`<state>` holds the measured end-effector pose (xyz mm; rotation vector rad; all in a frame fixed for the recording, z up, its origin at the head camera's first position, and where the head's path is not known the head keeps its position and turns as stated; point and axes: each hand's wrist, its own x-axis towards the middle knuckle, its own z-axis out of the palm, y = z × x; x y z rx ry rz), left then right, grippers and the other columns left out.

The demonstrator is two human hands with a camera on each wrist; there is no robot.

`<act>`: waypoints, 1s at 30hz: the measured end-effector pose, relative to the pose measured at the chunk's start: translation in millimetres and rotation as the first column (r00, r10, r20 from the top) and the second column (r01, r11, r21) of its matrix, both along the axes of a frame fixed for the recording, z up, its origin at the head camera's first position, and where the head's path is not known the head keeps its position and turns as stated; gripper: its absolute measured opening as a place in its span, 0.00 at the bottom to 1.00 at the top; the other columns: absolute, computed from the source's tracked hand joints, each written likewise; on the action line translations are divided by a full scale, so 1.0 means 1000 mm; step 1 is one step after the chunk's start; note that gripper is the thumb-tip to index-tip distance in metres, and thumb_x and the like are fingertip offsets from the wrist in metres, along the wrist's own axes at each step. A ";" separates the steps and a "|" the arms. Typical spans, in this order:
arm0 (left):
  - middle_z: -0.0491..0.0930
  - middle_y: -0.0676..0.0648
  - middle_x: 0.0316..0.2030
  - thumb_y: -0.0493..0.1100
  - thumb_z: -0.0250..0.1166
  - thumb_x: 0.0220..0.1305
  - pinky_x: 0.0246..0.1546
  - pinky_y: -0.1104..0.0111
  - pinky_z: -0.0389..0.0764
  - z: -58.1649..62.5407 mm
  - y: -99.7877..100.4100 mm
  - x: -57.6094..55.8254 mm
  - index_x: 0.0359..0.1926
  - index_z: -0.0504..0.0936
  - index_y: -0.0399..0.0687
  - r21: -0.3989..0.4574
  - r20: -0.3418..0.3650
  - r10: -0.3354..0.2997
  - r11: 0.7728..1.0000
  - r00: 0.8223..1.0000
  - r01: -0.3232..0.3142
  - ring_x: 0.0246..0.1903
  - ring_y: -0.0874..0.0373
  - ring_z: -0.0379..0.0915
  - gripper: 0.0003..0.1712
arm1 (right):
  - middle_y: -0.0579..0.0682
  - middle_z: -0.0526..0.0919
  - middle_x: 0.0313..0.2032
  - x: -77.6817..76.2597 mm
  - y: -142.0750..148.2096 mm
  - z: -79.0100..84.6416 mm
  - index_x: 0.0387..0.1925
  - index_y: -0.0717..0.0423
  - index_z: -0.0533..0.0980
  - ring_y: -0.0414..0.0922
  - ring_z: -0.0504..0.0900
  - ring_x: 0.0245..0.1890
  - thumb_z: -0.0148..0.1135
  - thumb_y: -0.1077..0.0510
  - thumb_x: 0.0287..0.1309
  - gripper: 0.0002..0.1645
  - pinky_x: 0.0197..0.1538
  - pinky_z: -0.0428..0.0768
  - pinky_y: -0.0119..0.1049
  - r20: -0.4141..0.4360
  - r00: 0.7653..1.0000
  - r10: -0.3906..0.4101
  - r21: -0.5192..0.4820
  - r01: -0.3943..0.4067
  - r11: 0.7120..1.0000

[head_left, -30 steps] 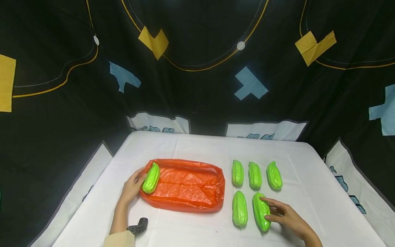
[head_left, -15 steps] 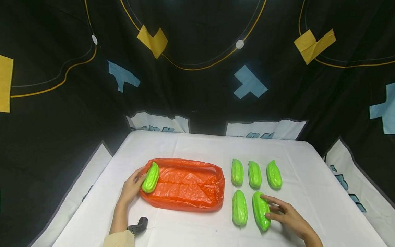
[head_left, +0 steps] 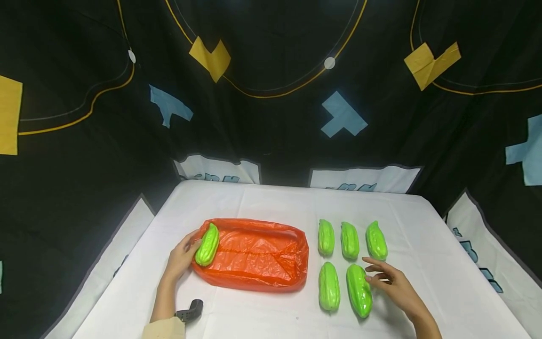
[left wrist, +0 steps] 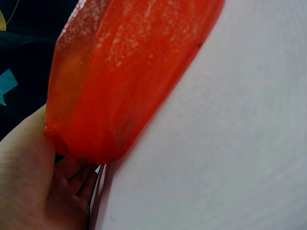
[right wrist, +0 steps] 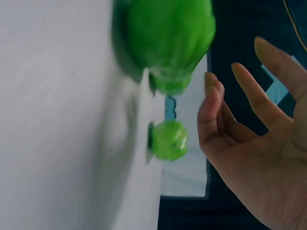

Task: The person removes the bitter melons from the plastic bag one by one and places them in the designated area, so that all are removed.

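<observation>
My left hand [head_left: 181, 256] grips the left end of a red plastic bag [head_left: 258, 280], which lies spread in a box-like shape. In the left wrist view its fingers [left wrist: 72, 191] curl beside the bag's end. Inside the bag, against that end, leans a ridged green bitter melon [head_left: 208, 245]. My right hand [head_left: 395, 287] hovers with parted, slightly bent fingers just right of the front-row bitter melon [head_left: 359, 291]. Nothing is in its fingers, as the right wrist view shows. Another bitter melon [head_left: 329, 286] lies left of that one.
Behind these lie three more bitter melons in a row: a left one [head_left: 326, 238], a middle one [head_left: 350, 240] and a right one [head_left: 376, 240]. A small black object [head_left: 190, 311] is by the left forearm. A black curtain [head_left: 271, 132] hangs behind the white table [head_left: 262, 315].
My right hand has let go of the front-row bitter melon and drawn slightly up and to the right. My left hand and the red bag have stayed in place.
</observation>
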<state>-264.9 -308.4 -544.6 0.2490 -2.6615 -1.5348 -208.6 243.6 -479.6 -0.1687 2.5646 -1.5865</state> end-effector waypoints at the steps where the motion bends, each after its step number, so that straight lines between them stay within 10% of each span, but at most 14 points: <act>1: 0.57 0.39 0.66 0.66 0.49 0.63 0.60 0.44 0.58 0.000 0.000 0.000 0.68 0.59 0.51 -0.001 0.002 -0.001 1.000 1.000 0.001 0.65 0.38 0.48 0.38 | 0.60 0.77 0.48 -0.001 -0.003 0.002 0.61 0.57 0.68 0.48 0.77 0.39 0.62 0.55 0.57 0.30 0.39 0.77 0.37 -0.013 1.000 -0.010 -0.012 0.010 1.000; 18: 0.56 0.36 0.66 0.68 0.47 0.62 0.60 0.43 0.56 0.003 0.000 0.001 0.68 0.59 0.50 -0.039 0.023 0.006 0.999 1.000 -0.006 0.65 0.36 0.49 0.40 | 0.59 0.79 0.44 -0.047 -0.112 0.041 0.53 0.56 0.74 0.49 0.78 0.42 0.60 0.57 0.59 0.20 0.42 0.79 0.41 -0.166 0.984 0.069 -0.262 -0.111 0.959; 30: 0.57 0.37 0.66 0.66 0.46 0.64 0.60 0.43 0.55 0.002 0.000 0.000 0.68 0.58 0.50 -0.053 0.017 0.006 0.999 1.000 -0.005 0.65 0.37 0.48 0.39 | 0.66 0.77 0.47 -0.073 -0.223 0.036 0.55 0.66 0.71 0.44 0.79 0.41 0.56 0.65 0.61 0.20 0.49 0.78 0.46 -0.093 0.961 0.260 -0.473 -0.273 0.838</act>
